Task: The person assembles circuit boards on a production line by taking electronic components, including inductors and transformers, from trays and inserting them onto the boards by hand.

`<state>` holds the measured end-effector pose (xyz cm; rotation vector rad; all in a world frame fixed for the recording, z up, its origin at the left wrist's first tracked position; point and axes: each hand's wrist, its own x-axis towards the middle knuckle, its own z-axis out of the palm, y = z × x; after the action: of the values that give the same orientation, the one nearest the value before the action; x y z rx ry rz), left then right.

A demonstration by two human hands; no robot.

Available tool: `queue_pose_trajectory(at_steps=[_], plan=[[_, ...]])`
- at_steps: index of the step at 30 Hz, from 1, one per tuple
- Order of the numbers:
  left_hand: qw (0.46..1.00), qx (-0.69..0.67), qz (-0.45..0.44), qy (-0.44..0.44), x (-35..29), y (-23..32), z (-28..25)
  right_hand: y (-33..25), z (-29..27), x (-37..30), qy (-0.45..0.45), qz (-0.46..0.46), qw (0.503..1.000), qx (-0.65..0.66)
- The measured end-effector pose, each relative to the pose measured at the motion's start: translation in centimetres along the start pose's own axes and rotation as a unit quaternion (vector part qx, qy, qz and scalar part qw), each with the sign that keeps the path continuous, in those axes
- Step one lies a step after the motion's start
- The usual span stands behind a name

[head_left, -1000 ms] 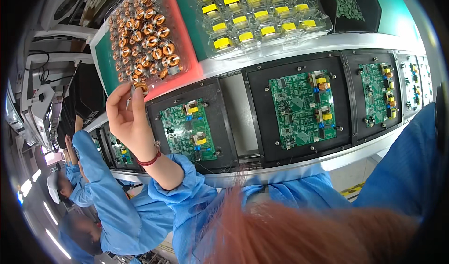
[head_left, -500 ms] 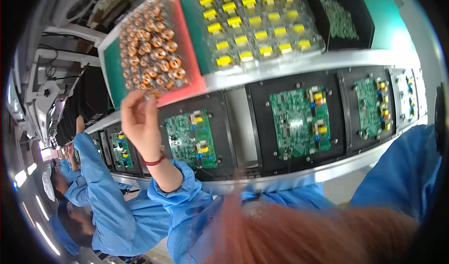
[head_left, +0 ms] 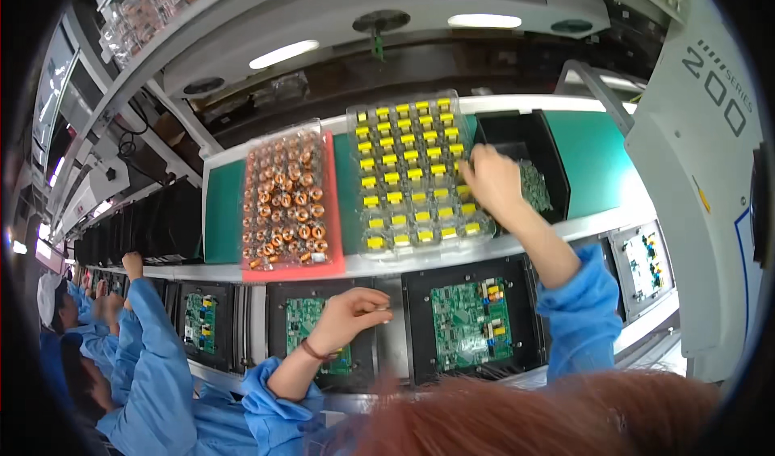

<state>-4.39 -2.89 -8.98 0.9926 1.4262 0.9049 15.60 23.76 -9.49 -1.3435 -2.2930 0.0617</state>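
Over the gap between two black board carriers hovers my left hand (head_left: pixel 349 320), thumb and fingers pinched together. Whatever sits at its fingertips is too small to make out. My right hand (head_left: pixel 494 183) is at the right edge of a clear tray of yellow-topped components (head_left: pixel 391 159), its bent fingertips down among the parts and partly hidden. Left of that tray, a clear tray of copper-wound coils (head_left: pixel 282 202) lies on a red mat (head_left: pixel 334 246). Below the hands are green circuit boards (head_left: pixel 471 327) (head_left: pixel 300 320) in black carriers.
A black bin (head_left: pixel 557 161) with small grey-green parts stands right of the yellow-part tray. A metal rail (head_left: pixel 371 262) divides the green bench (head_left: pixel 597 153) from the carrier line. A grey machine panel (head_left: pixel 702 206) rises at right. Co-workers in blue sleeves (head_left: pixel 153 351) sit at left.
My left hand has moved from the coil tray's near edge down to above the carriers. My right hand has come into view at the yellow-part tray. The view has shifted, showing more behind the bench.
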Motion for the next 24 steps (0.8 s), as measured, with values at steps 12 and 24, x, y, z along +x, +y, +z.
queue_pose_trajectory(at_steps=[12,24], plan=[[0.98,-0.121,-0.098,-0.123,3.8,-3.1,9.0,-2.9,2.4,4.9,-0.158,0.137,0.977,-0.036],[0.95,0.2,0.203,-0.127,6.2,-2.4,14.9,3.1,-6.9,-3.5,-0.216,0.13,0.771,0.585]])
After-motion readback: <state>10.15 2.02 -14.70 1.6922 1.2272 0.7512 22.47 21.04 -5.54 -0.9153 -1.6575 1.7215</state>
